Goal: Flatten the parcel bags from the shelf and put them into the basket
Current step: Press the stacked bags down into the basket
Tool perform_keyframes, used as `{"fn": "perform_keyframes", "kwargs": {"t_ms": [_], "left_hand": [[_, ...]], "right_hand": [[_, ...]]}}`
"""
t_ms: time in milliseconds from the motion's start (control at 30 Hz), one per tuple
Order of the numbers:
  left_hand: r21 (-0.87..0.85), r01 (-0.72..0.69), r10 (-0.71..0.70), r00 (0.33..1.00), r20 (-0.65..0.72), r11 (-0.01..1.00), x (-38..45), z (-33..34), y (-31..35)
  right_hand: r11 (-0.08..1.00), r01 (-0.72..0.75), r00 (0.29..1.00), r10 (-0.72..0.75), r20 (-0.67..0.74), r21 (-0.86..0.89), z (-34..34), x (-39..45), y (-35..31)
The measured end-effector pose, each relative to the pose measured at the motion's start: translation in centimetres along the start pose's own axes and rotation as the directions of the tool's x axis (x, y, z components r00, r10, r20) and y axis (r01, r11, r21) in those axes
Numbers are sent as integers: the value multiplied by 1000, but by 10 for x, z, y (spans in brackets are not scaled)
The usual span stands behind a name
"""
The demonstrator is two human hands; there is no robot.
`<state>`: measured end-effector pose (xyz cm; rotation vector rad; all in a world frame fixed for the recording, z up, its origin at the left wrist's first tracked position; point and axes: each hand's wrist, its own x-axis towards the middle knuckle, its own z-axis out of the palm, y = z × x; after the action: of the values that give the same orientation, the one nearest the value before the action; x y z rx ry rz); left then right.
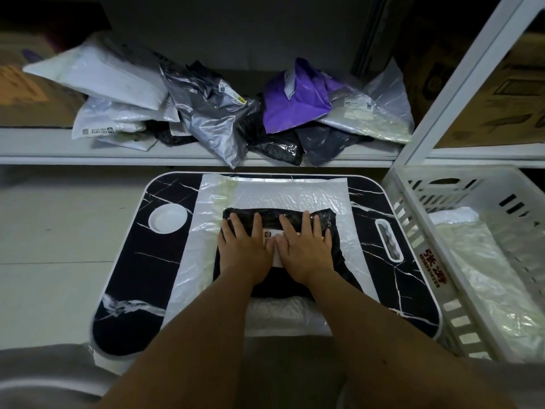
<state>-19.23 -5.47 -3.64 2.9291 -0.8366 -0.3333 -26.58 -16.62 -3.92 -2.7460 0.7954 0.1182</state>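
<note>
Presently both hands lie flat, fingers straight and spread: the left hand and right hand press side by side on a black parcel bag. It rests on a white bubble mailer on the dark marbled surface. More bags are heaped on the shelf. The basket at right holds what appears to be one pale bag.

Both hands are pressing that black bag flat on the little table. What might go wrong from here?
The black plastic parcel bag lies on a slippery white bubble mailer, so it might slide under the left hand and right hand. On the white shelf, a crumpled grey bag overhangs the edge and could drop.
</note>
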Motion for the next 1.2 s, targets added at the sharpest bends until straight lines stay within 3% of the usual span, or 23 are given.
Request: {"fn": "perform_keyframes", "kwargs": {"t_ms": [233, 400, 467, 667, 933, 1000, 1200], "left_hand": [[-10, 170, -169, 984, 59, 985, -6, -16, -19], [-123, 397, -401, 916, -3, 909, -11, -30, -40], [-221, 475, -483, 875, 20, 852, -12, -34, -45], [-380, 602, -590, 791, 163, 702, -22, -39, -53], [-432, 650, -604, 754, 258, 625, -32, -42, -53], [-412, 649, -611, 754, 241, 640, -35, -40, -51], [-434, 635, -617, 760, 204, 638, -51, -44, -46]], "right_hand": [[999, -51, 997, 50, 67, 18, -14, 0, 3], [985, -174, 960, 172, -220, 12, -33, -11, 13], [954, -290, 924, 298, -241, 72, -41, -19, 19], [755, -593, 785, 620, -9, 282, -60, -35, 38], [565, -664, 719, 661, 212, 489, -50, -41, 55], [551, -653, 728, 645, 231, 521, -52, -45, 52], [649, -631, 764, 616, 194, 425, -50, -57, 46]]}}
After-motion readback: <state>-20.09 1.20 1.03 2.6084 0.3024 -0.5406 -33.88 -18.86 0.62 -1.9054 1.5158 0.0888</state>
